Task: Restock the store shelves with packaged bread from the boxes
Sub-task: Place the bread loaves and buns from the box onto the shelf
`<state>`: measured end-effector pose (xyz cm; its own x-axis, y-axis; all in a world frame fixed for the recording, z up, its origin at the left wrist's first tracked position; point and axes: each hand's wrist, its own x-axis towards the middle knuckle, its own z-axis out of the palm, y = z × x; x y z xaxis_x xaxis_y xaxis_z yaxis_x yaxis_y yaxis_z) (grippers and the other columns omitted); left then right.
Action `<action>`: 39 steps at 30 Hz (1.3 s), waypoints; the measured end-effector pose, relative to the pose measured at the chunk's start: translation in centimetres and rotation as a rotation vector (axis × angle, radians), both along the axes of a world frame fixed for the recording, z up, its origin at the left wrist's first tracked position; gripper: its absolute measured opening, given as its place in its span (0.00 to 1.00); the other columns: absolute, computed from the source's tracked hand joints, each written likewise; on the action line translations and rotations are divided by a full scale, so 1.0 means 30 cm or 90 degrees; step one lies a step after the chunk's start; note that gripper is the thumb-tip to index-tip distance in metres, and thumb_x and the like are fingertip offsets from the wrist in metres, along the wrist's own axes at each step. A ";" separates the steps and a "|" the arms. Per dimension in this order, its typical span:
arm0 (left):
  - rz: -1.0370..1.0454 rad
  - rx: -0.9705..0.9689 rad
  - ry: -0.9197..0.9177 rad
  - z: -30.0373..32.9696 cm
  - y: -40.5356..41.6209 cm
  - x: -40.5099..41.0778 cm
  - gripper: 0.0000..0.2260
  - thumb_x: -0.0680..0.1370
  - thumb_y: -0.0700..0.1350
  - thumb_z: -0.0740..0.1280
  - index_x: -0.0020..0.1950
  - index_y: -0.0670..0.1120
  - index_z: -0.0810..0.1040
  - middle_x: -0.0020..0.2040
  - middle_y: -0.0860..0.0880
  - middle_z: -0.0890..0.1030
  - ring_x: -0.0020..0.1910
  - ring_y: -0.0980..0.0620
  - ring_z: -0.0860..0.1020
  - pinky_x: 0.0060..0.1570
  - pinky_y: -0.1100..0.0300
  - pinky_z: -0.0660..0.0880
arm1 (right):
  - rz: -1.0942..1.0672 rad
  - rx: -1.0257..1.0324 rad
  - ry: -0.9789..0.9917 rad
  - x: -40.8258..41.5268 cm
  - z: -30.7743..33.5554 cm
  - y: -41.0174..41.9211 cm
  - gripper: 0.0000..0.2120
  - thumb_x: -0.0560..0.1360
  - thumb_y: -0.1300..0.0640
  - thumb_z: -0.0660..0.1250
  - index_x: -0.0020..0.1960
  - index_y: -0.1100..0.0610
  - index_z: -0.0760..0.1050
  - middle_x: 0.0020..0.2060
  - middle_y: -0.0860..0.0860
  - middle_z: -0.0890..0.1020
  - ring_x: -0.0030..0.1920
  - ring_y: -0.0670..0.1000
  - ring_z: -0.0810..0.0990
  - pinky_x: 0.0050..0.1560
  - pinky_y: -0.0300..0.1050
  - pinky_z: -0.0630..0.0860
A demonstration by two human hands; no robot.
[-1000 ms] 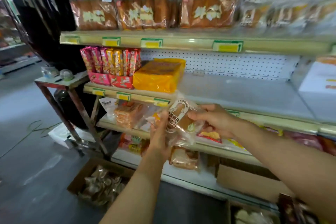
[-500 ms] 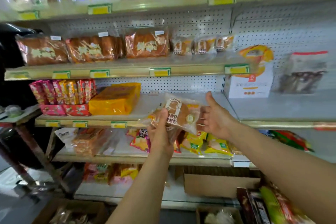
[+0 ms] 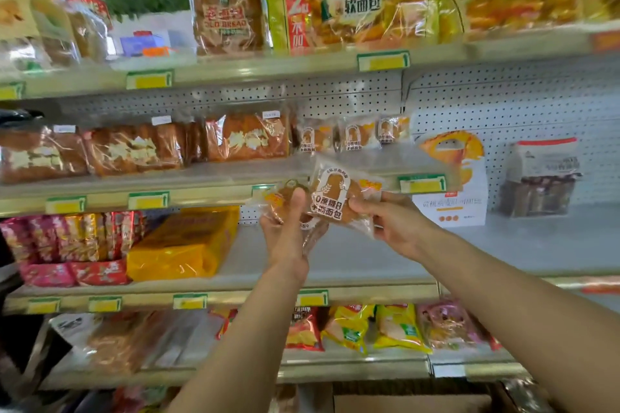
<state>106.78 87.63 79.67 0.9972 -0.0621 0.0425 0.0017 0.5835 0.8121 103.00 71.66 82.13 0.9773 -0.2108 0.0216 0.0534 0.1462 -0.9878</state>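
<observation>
Here, both arms raised, left hand (image 3: 288, 228) gripping one bread packet (image 3: 281, 201), right hand (image 3: 396, 221) pinching another bread packet (image 3: 335, 198)

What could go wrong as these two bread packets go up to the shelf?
1. The left hand and right hand each pinch a slippery film packet; the front bread packet overlaps the rear bread packet, so one might slip out.
2. The matching small packets stand upright in a loose row; pushing new ones in could topple them.
</observation>
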 end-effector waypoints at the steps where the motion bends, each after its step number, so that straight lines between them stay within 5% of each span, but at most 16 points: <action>1: -0.007 0.008 -0.001 0.020 0.003 0.023 0.35 0.68 0.51 0.77 0.70 0.50 0.66 0.61 0.44 0.81 0.54 0.43 0.84 0.50 0.44 0.82 | -0.007 -0.004 -0.005 0.014 0.015 -0.020 0.13 0.70 0.62 0.74 0.54 0.59 0.81 0.46 0.53 0.86 0.46 0.51 0.84 0.47 0.46 0.76; 6: -0.047 0.098 -0.042 0.144 -0.061 0.147 0.21 0.76 0.42 0.73 0.64 0.48 0.68 0.58 0.47 0.81 0.42 0.51 0.86 0.42 0.52 0.84 | -0.043 -0.008 -0.051 0.095 0.095 -0.155 0.08 0.70 0.62 0.74 0.48 0.56 0.81 0.42 0.51 0.86 0.45 0.50 0.84 0.49 0.46 0.77; 10: -0.072 0.115 -0.029 0.206 -0.151 0.209 0.17 0.78 0.44 0.71 0.63 0.47 0.68 0.52 0.50 0.78 0.54 0.42 0.83 0.36 0.53 0.84 | -0.058 -0.033 -0.065 0.124 0.156 -0.283 0.09 0.71 0.62 0.74 0.50 0.56 0.80 0.43 0.49 0.86 0.42 0.46 0.85 0.43 0.42 0.78; 13: -0.084 0.119 -0.028 0.240 -0.215 0.234 0.18 0.78 0.45 0.71 0.64 0.45 0.71 0.49 0.51 0.78 0.56 0.40 0.82 0.40 0.50 0.84 | -0.088 -0.032 -0.074 0.140 0.198 -0.378 0.10 0.70 0.63 0.74 0.50 0.57 0.81 0.42 0.49 0.87 0.44 0.48 0.85 0.47 0.44 0.78; 15: -0.101 0.120 -0.024 0.257 -0.251 0.242 0.09 0.78 0.45 0.71 0.54 0.48 0.72 0.47 0.50 0.76 0.54 0.39 0.83 0.49 0.46 0.82 | -0.108 -0.056 -0.076 0.155 0.220 -0.440 0.10 0.68 0.62 0.76 0.49 0.57 0.81 0.41 0.49 0.86 0.44 0.47 0.84 0.50 0.45 0.76; 20: -0.109 0.130 -0.027 0.288 -0.339 0.246 0.11 0.77 0.46 0.72 0.50 0.50 0.69 0.52 0.48 0.74 0.51 0.39 0.84 0.56 0.45 0.80 | -0.140 -0.137 -0.062 0.199 0.263 -0.587 0.28 0.58 0.55 0.83 0.55 0.60 0.81 0.47 0.53 0.86 0.53 0.54 0.83 0.61 0.54 0.76; 22: -0.097 0.129 -0.038 0.289 -0.372 0.254 0.14 0.76 0.45 0.72 0.55 0.48 0.68 0.54 0.48 0.74 0.52 0.38 0.83 0.53 0.44 0.81 | -0.142 -0.155 -0.065 0.226 0.263 -0.653 0.24 0.63 0.58 0.81 0.56 0.62 0.80 0.50 0.54 0.85 0.50 0.53 0.83 0.53 0.53 0.79; 25: -0.082 0.162 -0.036 0.299 -0.408 0.296 0.25 0.73 0.44 0.75 0.67 0.45 0.70 0.59 0.47 0.79 0.53 0.39 0.83 0.44 0.47 0.84 | -0.150 -0.184 -0.080 0.264 0.261 -0.712 0.48 0.52 0.50 0.85 0.68 0.62 0.72 0.63 0.54 0.79 0.58 0.53 0.79 0.42 0.43 0.73; 29: -0.082 0.226 -0.045 0.311 -0.439 0.422 0.20 0.74 0.44 0.75 0.63 0.44 0.75 0.51 0.47 0.83 0.45 0.44 0.85 0.43 0.49 0.84 | -0.161 -0.177 -0.069 0.384 0.238 -0.794 0.32 0.68 0.61 0.78 0.69 0.64 0.70 0.56 0.50 0.77 0.53 0.49 0.76 0.58 0.48 0.74; 32: -0.082 0.262 -0.048 0.326 -0.462 0.540 0.27 0.71 0.44 0.77 0.65 0.43 0.70 0.51 0.45 0.83 0.44 0.44 0.85 0.46 0.46 0.83 | -0.176 -0.184 -0.053 0.508 0.217 -0.850 0.38 0.67 0.59 0.79 0.72 0.62 0.67 0.63 0.52 0.78 0.64 0.54 0.75 0.66 0.54 0.71; 35: -0.107 0.299 -0.059 0.339 -0.472 0.666 0.34 0.65 0.46 0.80 0.68 0.41 0.71 0.58 0.42 0.83 0.46 0.42 0.85 0.38 0.51 0.83 | -0.189 -0.185 -0.035 0.634 0.215 -0.885 0.41 0.68 0.60 0.78 0.75 0.61 0.62 0.67 0.54 0.74 0.67 0.56 0.72 0.63 0.48 0.68; 39: -0.125 0.350 -0.084 0.346 -0.480 0.808 0.22 0.71 0.44 0.77 0.63 0.43 0.77 0.53 0.42 0.85 0.40 0.47 0.86 0.32 0.57 0.81 | -0.196 -0.215 -0.011 0.780 0.212 -0.914 0.27 0.65 0.62 0.79 0.61 0.61 0.73 0.58 0.55 0.79 0.63 0.55 0.76 0.51 0.43 0.70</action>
<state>131.01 73.24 90.05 0.9533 -0.2927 0.0750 -0.0547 0.0768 0.9955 126.41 44.24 88.49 0.8690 -0.4700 0.1549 0.0609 -0.2090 -0.9760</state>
